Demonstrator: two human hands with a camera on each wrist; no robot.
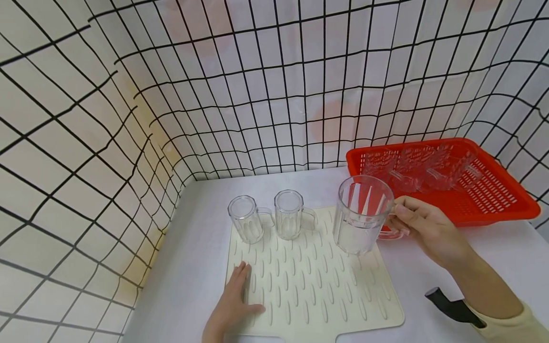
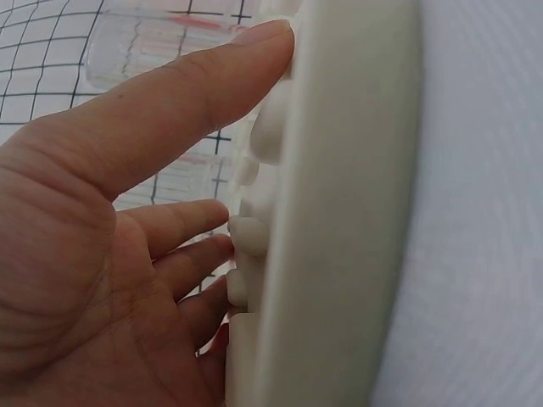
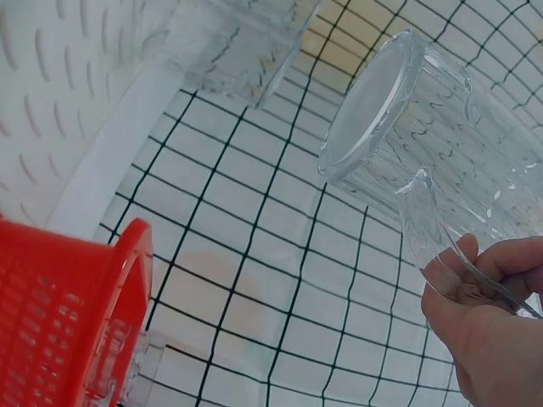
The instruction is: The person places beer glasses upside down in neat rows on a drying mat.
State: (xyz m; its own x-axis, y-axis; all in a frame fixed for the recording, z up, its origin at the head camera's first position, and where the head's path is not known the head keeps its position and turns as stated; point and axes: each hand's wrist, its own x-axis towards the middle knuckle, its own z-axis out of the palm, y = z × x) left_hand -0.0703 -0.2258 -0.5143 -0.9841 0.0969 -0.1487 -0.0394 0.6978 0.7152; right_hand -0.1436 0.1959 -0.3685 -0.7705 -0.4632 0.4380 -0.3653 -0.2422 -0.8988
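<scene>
A clear ribbed mug [image 1: 362, 216] is held up by its handle in my right hand [image 1: 422, 226], over the right back part of a cream ridged drying mat [image 1: 317, 290]. In the right wrist view the fingers curl round the clear handle [image 3: 428, 225]. Two more clear mugs, a left one [image 1: 246, 221] and a right one [image 1: 289, 216], stand side by side at the mat's back edge, handles to the right. My left hand [image 1: 233, 297] rests on the mat's left edge, fingers extended and thumb apart, as the left wrist view also shows.
A red slatted basket [image 1: 484, 216] sits at the back right with several clear mugs [image 1: 429, 169] lying inside. Black wire grid [image 1: 274, 85] walls off the back and sides of the white table [image 1: 171, 286]. A black device [image 1: 454, 307] is on the right wrist.
</scene>
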